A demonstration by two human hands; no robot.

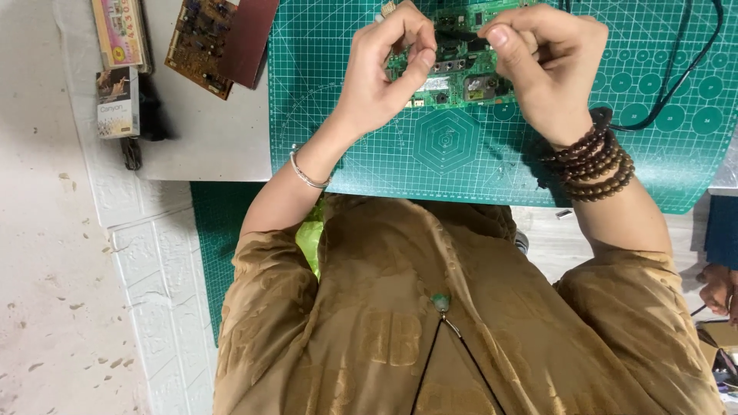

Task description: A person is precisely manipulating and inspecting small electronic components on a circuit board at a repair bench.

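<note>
Both hands are up over the far middle of the green cutting mat (461, 154): my left hand (380, 73) has thumb and fingers curled nearly closed in a pinch at the near-left part of the green circuit board (461, 77), and my right hand (550, 65) is balled into a loose fist at the board's right side, thumb pressed against the forefinger. I cannot tell what, if anything, is nipped between the fingertips — something thin and dark seems to run between the two hands, but the fingers cover it. The board itself lies flat on the mat, partly hidden under both hands. Risks as I judge them: a pull from two sides on a small part could lift or skid the board, since nothing else holds it down; a slip of the pinch could drive fingertips onto the upright components and bend them. The beaded bracelets (592, 165) on the right wrist hang just above the mat and could snag the black cable (676, 77) that loops close beside them, dragging it across the work. The thin bangle (307, 177) on the left wrist sits nearer the mat's edge, well apart from the board. A second, brown circuit board (204, 46) lies on the tabletop (207, 138) to the left, out of reach of any sweep.
</note>
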